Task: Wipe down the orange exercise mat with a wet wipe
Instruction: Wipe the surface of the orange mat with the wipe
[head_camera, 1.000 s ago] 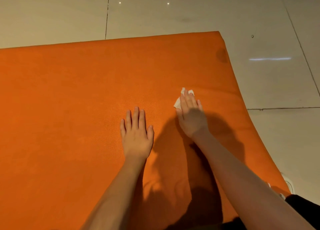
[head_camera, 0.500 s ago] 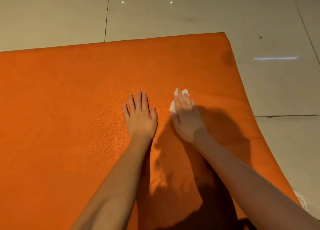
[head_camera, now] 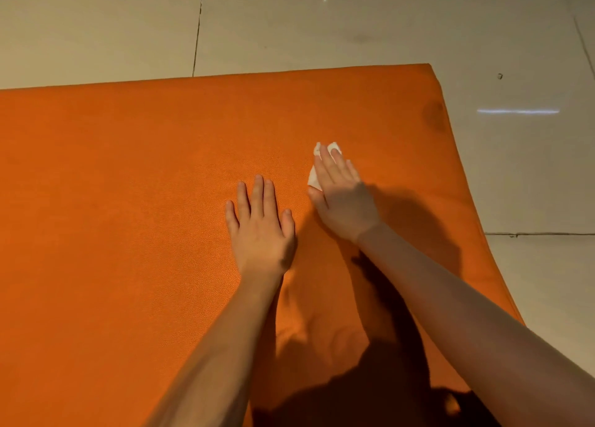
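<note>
The orange exercise mat (head_camera: 128, 201) lies flat on a tiled floor and fills most of the view. My right hand (head_camera: 343, 198) presses a small white wet wipe (head_camera: 315, 177) onto the mat with straight fingers; only the wipe's edges show past my fingertips and beside my index finger. My left hand (head_camera: 260, 227) rests flat on the mat just to the left, fingers straight and together, holding nothing. A darker patch (head_camera: 434, 114) marks the mat near its far right corner.
Beige floor tiles (head_camera: 531, 169) with dark grout lines surround the mat beyond its far edge and to the right. My arms cast shadows across the near part of the mat.
My right hand slid the wipe to the left, close to my left hand, and then a little forward again. My left hand stayed flat on the mat.
</note>
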Demonstrator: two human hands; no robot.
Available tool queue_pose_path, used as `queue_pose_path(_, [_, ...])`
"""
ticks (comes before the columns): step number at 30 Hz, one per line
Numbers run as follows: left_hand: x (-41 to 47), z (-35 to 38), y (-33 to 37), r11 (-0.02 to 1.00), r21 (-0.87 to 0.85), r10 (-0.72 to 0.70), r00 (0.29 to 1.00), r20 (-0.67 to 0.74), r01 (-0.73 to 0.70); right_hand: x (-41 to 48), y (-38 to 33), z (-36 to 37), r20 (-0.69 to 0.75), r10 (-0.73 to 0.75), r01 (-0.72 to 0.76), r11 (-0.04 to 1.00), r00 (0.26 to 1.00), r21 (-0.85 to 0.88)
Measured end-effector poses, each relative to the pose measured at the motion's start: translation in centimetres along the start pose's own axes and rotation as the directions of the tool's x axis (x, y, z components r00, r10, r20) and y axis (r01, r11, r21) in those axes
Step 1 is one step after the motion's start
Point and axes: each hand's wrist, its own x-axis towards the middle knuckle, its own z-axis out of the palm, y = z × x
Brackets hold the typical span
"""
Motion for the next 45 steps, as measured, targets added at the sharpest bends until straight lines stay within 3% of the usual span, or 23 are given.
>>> queue_pose_path(2, [0.0,0.0,0.1,1.0,0.006,-0.002,1.0,0.0,0.002,1.2,1.9,-0.7,0.001,-0.057,0.056,0.998,0.998,-0.042])
queue_pose_path(7, [-0.1,-0.1,0.1,1.0,0.017,0.01,1.0,-0.009,-0.01,5.6,2.3,-2.2,0.027,0.246,-0.245,0.969,0.969,-0.032])
queue_pose_path(13, [-0.1,-0.1,0.1,1.0,0.023,0.021,0.999,-0.026,-0.021,7.4,3.0,-3.0,0.077,0.021,-0.013,0.994,0.997,-0.105])
queue_pose_path(19, [0.0,0.1,0.1,0.998,0.064,0.031,0.999,-0.04,-0.028,12.5,3.4,-5.0,0.087,0.292,-0.286,0.955,0.952,-0.075])
queue_pose_path(23, [0.2,0.3,0.4,0.997,0.071,0.03,0.998,-0.056,-0.026,13.4,2.9,-5.2,0.13,0.142,-0.133,0.988,0.981,-0.071])
queue_pose_path(25, [0.5,0.0,1.1,1.0,0.015,-0.001,0.999,-0.049,0.002,13.3,4.0,-5.5,0.115,0.139,-0.126,0.986,0.984,-0.114])
queue_pose_path(30, [0.6,0.3,4.9,0.979,-0.14,0.139,0.989,-0.057,-0.146,13.3,5.1,-5.7,0.041,0.392,-0.39,0.919,0.919,-0.053])
queue_pose_path(35, [0.4,1.2,5.1,0.98,-0.142,0.132,0.988,-0.078,-0.142,11.3,6.3,-5.1,0.039,0.137,-0.134,0.988,0.99,-0.072])
queue_pose_path(40, [0.5,1.3,4.9,0.978,-0.146,0.14,0.987,-0.081,-0.15,9.6,7.4,-5.1,-0.013,0.381,-0.381,0.924,0.925,-0.045])
queue_pose_path(45, [0.6,1.1,4.8,0.979,-0.11,0.165,0.984,-0.071,-0.172,6.7,6.6,-4.3,0.054,0.154,-0.15,0.987,0.987,-0.065])
